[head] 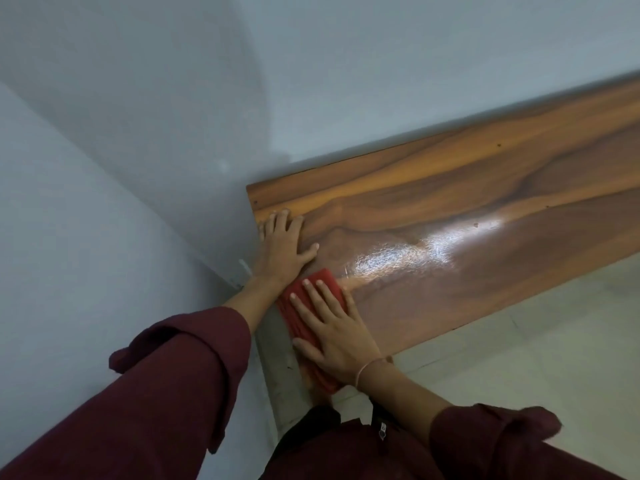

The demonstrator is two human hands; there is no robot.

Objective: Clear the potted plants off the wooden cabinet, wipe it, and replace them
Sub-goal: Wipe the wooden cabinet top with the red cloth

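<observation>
The wooden cabinet (450,202) stands against the grey wall (173,98), its top bare of potted plants, none of which show anywhere in view. A glossy streak of light runs across the surface, suggesting a smooth, possibly damp finish that will feel slick under a cloth.

The left hand (282,247) lies flat and open near the cabinet's end corner, fingers spread, gripping nothing; it looks like a brace. The right hand (332,327) presses flat, fingers extended, on a red cloth (311,303) at the near end of the top. The hand pins the cloth down rather than clenching it. Part of the cloth hangs past the cabinet's near edge below the wrist, which carries a thin bracelet (363,370).

The cloth is soft, light and limp, so it will bunch or slide out unless the palm keeps even downward pressure over its middle. Folded thick, as it seems here, it glides easily on the lacquered wood. The wiping step appears under way, with the far stretch of the top probably yet to cover.
</observation>
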